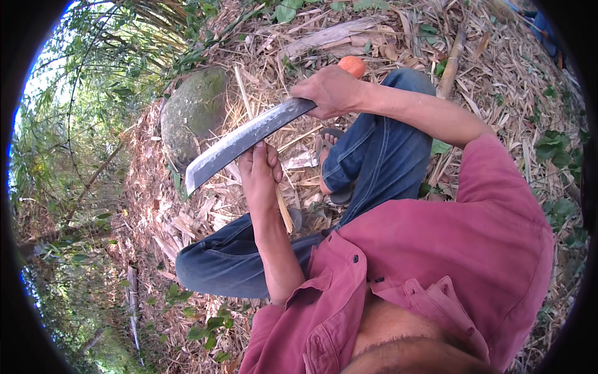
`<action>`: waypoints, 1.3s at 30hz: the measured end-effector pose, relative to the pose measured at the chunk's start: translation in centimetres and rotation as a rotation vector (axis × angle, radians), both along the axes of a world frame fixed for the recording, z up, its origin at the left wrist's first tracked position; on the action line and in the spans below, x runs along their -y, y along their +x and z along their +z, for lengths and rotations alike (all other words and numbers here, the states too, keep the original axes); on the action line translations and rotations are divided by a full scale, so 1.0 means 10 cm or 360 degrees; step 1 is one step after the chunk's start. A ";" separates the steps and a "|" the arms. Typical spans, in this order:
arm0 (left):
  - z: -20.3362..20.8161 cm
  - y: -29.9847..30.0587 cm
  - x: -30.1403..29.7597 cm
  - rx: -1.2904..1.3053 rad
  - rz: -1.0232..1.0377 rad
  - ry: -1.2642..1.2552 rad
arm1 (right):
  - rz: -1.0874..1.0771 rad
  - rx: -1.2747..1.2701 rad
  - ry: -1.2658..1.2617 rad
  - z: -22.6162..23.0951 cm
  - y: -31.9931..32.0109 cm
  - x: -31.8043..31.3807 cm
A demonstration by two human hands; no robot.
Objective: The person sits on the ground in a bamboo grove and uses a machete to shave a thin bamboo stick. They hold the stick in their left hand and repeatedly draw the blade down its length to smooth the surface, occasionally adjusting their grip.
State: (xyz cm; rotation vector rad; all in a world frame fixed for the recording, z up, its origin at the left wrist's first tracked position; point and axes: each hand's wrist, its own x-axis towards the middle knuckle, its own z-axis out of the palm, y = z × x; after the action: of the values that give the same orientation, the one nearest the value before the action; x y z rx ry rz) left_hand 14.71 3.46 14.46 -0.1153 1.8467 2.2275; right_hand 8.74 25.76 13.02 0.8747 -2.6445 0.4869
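My right hand (333, 91) grips a machete, whose grip is hidden in the fist. Its long dark blade (252, 136), pale along one edge, slants down to the left across my left hand's fingertips. My left hand (259, 165) is closed around a thin pale strip (284, 210), apparently split bamboo or wood. The strip passes behind the blade, and its other end sticks out above it. A rounded orange thing (353, 66) shows just beyond my right fist; I cannot tell whether it belongs to the machete. My jeans-clad legs are bent beneath my arms.
A mossy boulder (198, 112) stands left of the blade tip. Dry leaves and shavings (205, 215) cover the ground. A weathered wood slab (336, 38) lies at the far side, a bamboo pole (452, 65) right of my knee. Green plants (554, 149) grow at right.
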 end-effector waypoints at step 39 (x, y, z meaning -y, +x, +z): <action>-0.20 -0.15 -0.14 -0.0117 0.0078 0.0135 | -0.0414 0.0091 0.0100 0.21 -0.49 -0.62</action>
State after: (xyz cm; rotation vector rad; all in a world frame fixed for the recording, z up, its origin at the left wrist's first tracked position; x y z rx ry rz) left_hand 13.19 4.89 12.43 -0.0644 1.8008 2.3698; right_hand 3.86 31.97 15.12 0.5284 -2.7851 0.3694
